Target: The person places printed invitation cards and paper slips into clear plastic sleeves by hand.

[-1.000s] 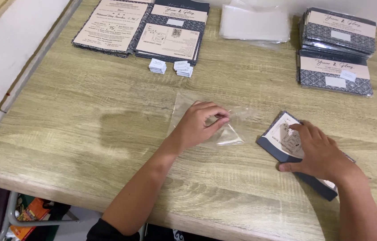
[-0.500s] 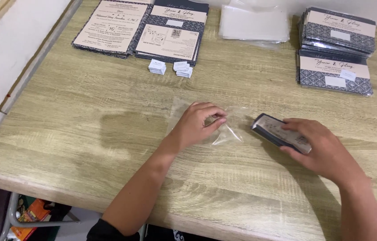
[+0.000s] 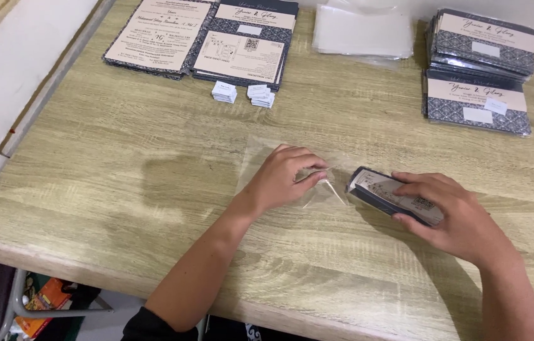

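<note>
A clear plastic sleeve (image 3: 260,158) lies flat on the wooden table (image 3: 153,189). My left hand (image 3: 283,177) rests on it and pinches its right-hand opening between thumb and fingers. My right hand (image 3: 453,215) grips a folded dark blue and beige card (image 3: 384,192), its left end a short way from the sleeve's mouth. The card is tilted, with its near end hidden under my fingers.
Two open printed cards (image 3: 204,35) lie at the back left, with two small stacks of white labels (image 3: 245,93) before them. A pile of clear sleeves (image 3: 365,31) sits at the back middle. Stacks of finished cards (image 3: 479,69) stand at the back right.
My right hand has lifted the card off the table, folded it shut and brought it left towards the sleeve's opening. My left hand has stayed on the sleeve.
</note>
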